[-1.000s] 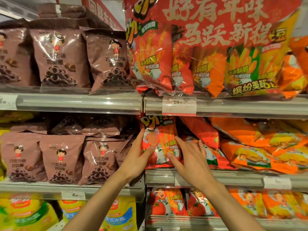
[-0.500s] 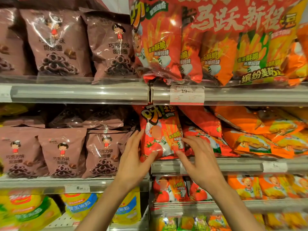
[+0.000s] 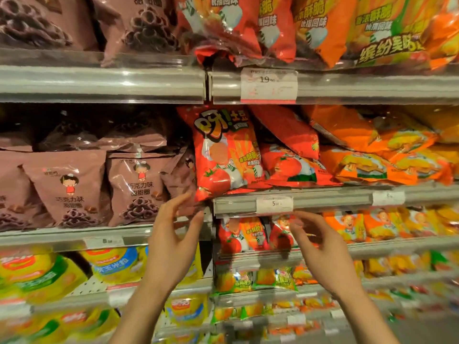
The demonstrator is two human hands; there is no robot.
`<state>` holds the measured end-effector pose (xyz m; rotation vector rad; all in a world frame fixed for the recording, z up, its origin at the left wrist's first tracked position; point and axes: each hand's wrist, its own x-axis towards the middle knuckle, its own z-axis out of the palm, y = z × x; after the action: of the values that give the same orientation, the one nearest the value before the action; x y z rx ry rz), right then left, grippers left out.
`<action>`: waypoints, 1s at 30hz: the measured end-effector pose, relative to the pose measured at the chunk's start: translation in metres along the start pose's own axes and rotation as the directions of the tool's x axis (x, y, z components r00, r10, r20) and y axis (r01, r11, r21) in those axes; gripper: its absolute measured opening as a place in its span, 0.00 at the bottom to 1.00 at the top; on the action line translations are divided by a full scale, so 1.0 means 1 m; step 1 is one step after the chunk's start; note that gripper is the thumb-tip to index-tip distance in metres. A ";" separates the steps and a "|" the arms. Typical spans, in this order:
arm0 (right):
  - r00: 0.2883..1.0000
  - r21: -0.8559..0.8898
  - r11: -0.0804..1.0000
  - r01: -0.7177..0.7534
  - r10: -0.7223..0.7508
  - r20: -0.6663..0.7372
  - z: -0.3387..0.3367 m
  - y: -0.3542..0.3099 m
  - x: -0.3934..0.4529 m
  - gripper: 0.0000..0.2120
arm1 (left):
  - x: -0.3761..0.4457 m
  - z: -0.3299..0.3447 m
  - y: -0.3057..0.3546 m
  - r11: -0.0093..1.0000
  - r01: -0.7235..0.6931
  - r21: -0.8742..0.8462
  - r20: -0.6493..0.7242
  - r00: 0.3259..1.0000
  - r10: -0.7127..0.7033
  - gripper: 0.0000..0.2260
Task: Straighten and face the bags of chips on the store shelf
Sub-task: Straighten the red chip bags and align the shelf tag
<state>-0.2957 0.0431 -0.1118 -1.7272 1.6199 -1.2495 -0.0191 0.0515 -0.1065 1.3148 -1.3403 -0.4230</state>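
A red tomato-flavour chip bag [image 3: 224, 151] stands upright and front-facing at the left end of the middle shelf [image 3: 323, 198], its lower corner overhanging the shelf rail. At its 3 o'clock, more red bags [image 3: 288, 157] lie tilted and overlapping, and further toward 3 o'clock orange bags [image 3: 372, 155] are heaped at angles (none of these stand square). At the upright bag's 9 o'clock sit brown chocolate-ring snack bags [image 3: 137, 187] in a row on the neighbouring shelf.

The left hand [image 3: 173, 244] hovers at the red bag's 7 o'clock, fingers spread and loosely bent, holding nothing; its fingertips lie just beside the bag's bottom corner, though contact cannot be told. The right hand [image 3: 320, 247] hangs at the bag's 5 o'clock, below the shelf rail, fingers relaxed and apart, also holding nothing.

A white price tag [image 3: 274, 204] sits on the rail between the hands, and a larger price label [image 3: 269, 85] is at the bag's 12 o'clock on the shelf above.
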 end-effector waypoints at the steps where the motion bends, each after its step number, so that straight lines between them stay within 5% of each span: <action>1: 1.000 0.011 1.000 -0.007 0.007 -0.003 -0.005 0.003 0.000 0.12 | -0.008 0.001 0.001 0.999 0.034 -0.014 -0.021 0.999 -0.034 0.15; 14: 0.992 0.180 0.982 -0.065 0.044 0.117 -0.119 0.072 0.063 0.08 | -0.035 0.129 0.075 0.974 0.179 -0.142 -0.097 0.976 -0.193 0.11; 17: 0.918 0.264 0.943 -0.200 0.086 0.386 -0.156 0.067 0.085 0.15 | -0.035 0.148 0.089 0.972 0.176 -0.158 -0.135 0.971 -0.198 0.10; 19: 0.903 0.229 0.952 -0.203 0.092 0.420 -0.169 0.066 0.094 0.14 | -0.032 0.155 0.098 0.976 0.165 -0.139 -0.148 0.971 -0.186 0.10; 22: 0.996 0.087 0.996 -0.011 0.004 0.087 -0.167 0.067 0.087 0.09 | -0.024 0.160 0.112 0.985 0.159 -0.071 -0.119 0.979 -0.167 0.08; 26: 0.990 -0.080 0.987 0.141 -0.138 0.041 -0.161 0.057 0.090 0.09 | -0.003 0.159 0.122 0.992 0.128 -0.016 -0.032 0.991 -0.129 0.10; 30: 0.893 -0.236 0.865 0.443 -0.450 0.026 -0.150 0.032 0.117 0.10 | 0.026 0.164 0.132 0.996 0.088 0.007 0.001 0.996 -0.088 0.14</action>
<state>-0.4513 -0.0370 -0.0307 -2.3455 1.4788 -1.3268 -0.2095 -0.0017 -0.0288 1.3831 -1.2896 -0.4798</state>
